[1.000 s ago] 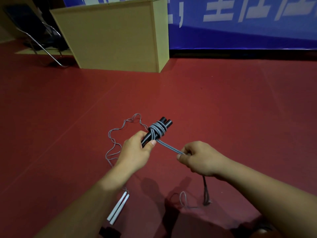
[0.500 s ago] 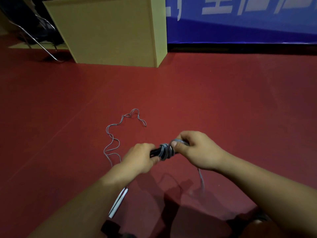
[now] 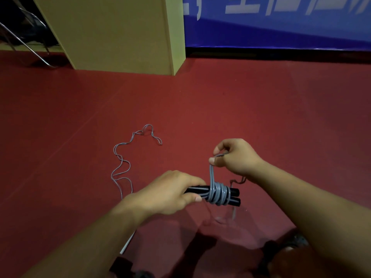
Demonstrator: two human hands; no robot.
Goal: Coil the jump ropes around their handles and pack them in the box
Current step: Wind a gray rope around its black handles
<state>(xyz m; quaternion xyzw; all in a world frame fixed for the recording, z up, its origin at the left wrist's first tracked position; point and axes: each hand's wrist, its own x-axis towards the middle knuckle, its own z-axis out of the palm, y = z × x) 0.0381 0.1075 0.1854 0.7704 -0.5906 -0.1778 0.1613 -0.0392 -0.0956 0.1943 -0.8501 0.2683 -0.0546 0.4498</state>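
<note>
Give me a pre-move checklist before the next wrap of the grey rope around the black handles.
1. Left hand grips the black handles firmly: ok.
2. Right hand pinches the grey rope, strand taut up from the coil: ok.
3. Existing coil sits tight, no loops slipping off the handle ends: ok.
4. Remaining slack below the handles free of knots: cannot tell, blurred.
5. Second rope on the floor lies apart from this one: ok.
6. Box within reach: cannot tell.

This looks like a sports hall: a smooth dark red floor (image 3: 241,107) runs to a blue banner (image 3: 281,31) with large white lettering along the wall, beside a plain wooden cabinet (image 3: 120,31) and a metal-legged folding chair (image 3: 22,39).
</note>
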